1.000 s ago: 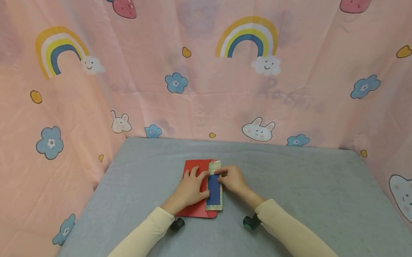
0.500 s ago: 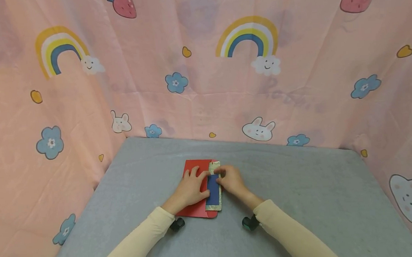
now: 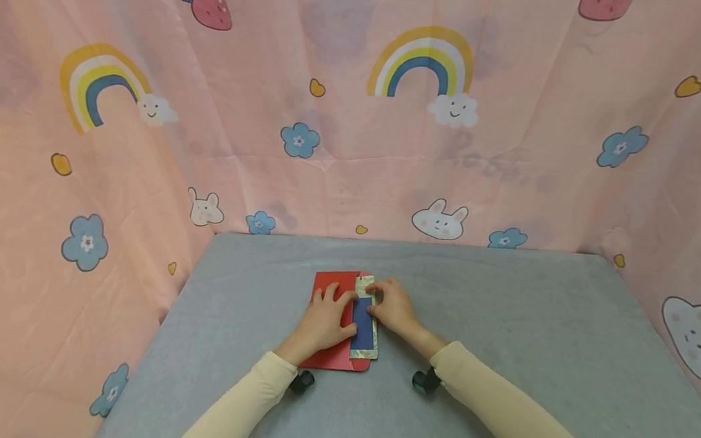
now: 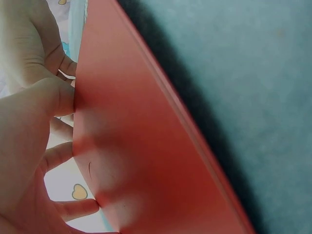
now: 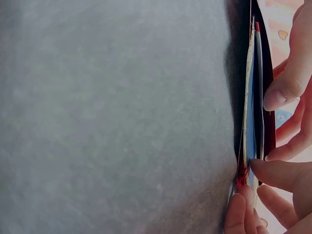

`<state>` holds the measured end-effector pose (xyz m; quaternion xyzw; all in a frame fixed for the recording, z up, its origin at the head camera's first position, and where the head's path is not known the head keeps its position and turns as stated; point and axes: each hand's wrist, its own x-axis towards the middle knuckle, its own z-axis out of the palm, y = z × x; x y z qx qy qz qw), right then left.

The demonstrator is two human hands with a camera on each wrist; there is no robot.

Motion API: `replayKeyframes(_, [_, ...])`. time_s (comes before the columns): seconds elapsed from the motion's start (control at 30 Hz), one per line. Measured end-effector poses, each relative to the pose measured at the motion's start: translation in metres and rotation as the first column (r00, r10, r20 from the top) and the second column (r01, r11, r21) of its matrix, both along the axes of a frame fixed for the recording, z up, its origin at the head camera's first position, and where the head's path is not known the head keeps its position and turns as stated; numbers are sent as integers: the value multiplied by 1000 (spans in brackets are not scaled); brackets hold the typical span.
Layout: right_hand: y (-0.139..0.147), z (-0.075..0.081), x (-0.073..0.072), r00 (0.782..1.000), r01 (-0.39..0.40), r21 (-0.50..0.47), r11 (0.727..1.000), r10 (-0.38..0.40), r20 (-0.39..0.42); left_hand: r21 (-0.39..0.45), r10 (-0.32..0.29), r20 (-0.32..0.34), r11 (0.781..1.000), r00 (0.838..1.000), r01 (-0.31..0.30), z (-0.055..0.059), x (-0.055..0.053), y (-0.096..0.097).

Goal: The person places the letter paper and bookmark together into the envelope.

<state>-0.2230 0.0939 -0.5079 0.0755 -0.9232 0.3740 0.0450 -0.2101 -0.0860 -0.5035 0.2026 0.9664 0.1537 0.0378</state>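
Observation:
A red envelope [image 3: 330,359] lies flat on the table. From its right side sticks out a slim card [image 3: 365,322] with a blue panel and a pale patterned border. My left hand [image 3: 322,320] rests on the envelope with fingers spread, its thumb and index fingertip at the envelope's edge beside the card. With thumb and fingers, my right hand [image 3: 395,306] pinches the card's right edge near its upper part. Edge-on in the right wrist view, the card [image 5: 248,83] shows as thin layers between the right fingertips [image 5: 258,168]. The card's left part is hidden.
Grey cloth covers the table [image 3: 514,329]. A pink curtain [image 3: 348,179] printed with rainbows, rabbits and flowers stands behind and at both sides. A small dark wrist camera [image 3: 425,380] sits under the right sleeve, another camera [image 3: 302,382] under the left.
The right hand and the card have shifted slightly to the left, so a little less of the card sticks out of the envelope. The left hand has stayed in place.

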Motion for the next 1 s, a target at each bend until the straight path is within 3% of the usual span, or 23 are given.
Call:
replayKeyframes(0.2, [4, -5, -1, 999, -1, -83, 997, -3, -41, -5, 2, 0, 1000, 1000, -2, 1, 1, 0])
replayKeyframes(0.43, [14, -3, -7, 1000, 29, -200, 979, -26, 15, 12, 7, 8, 1000, 1000, -7, 2, 0, 0])
replayKeyframes(1.0, [20, -7, -4, 999, -9, -194, 981, 18, 41, 19, 2, 8, 1000, 1000, -3, 0, 0, -1])
